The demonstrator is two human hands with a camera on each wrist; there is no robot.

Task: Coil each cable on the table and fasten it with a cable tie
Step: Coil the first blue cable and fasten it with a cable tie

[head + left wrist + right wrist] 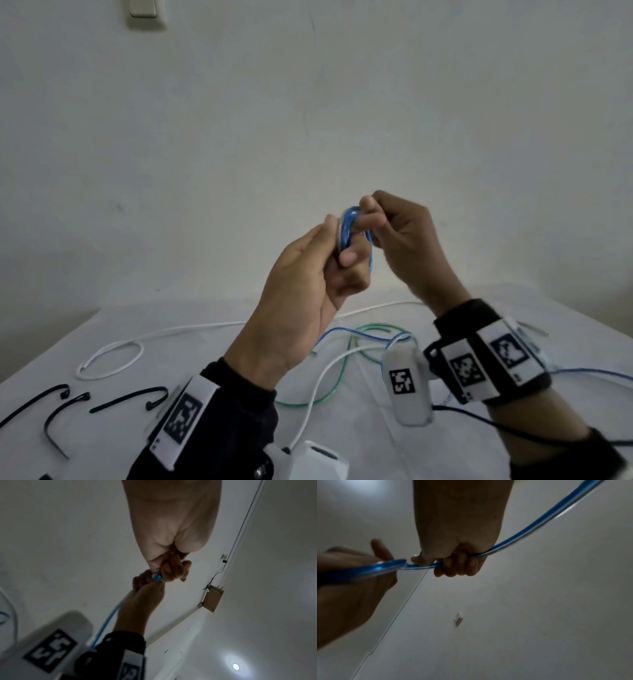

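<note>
Hands first: we hold both of them up in front of the wall, well above the table (212, 346), and between them is the blue cable (352, 228), a smooth, glossy, see-through cord wound into a few small loops. Our left hand (308, 274) has its fingers curled round one side of the coil, thumb pressed on it. Our right hand (400, 236) is clenched on the free run of the same cable, which passes through the fist.

From the head view we see what the wrists cannot: the table under a white cloth, a long white cable (113, 356) lying in a loose open curve, a green cable (346, 363) crossing other strands near the middle, and three black cable ties (51, 407), thin stiff strips bent into hooks, lying apart at the left edge.

From the right wrist view we see the blue cable (539, 520) sweep away in one long arc past the curled fingers (458, 563), with a pale stripe along it; the coil in the other hand is blurred there. From the left wrist view we get only a short bright bit of blue (157, 577) between the two fists, and a strand running down toward the wrist strap
</note>
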